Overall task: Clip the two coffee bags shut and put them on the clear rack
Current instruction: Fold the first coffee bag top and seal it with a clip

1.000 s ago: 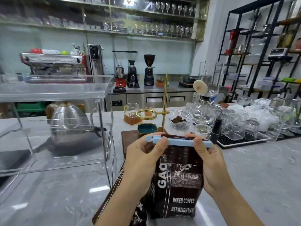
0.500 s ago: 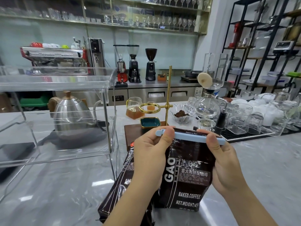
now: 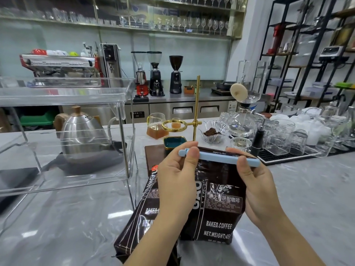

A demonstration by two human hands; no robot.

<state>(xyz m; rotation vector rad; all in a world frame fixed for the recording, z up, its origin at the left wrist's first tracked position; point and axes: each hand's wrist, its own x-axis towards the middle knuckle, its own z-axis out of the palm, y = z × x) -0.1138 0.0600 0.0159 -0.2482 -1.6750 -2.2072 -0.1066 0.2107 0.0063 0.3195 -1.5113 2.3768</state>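
Observation:
A dark brown coffee bag [image 3: 219,212] stands upright on the marble counter in front of me. A light blue sealing clip [image 3: 217,156] lies across its folded top. My left hand [image 3: 176,181] pinches the clip's left end between thumb and fingers. My right hand [image 3: 253,181] pinches the clip's right part and wraps behind the bag. A second dark coffee bag [image 3: 142,217] lies tilted to the left, partly behind my left forearm. The clear rack [image 3: 76,93] stands at the left with two see-through shelves.
A steel kettle [image 3: 82,135] sits behind the rack. A wooden board with a brass dripper stand [image 3: 196,120], a teal dish [image 3: 174,142] and a glass bowl of grounds [image 3: 212,133] lies just beyond the bags. Several glasses [image 3: 288,135] crowd the right on a black mat.
The view has shifted slightly and the bag sits a little more to the right. Both hands keep their pinch on the blue clip along the bag top.

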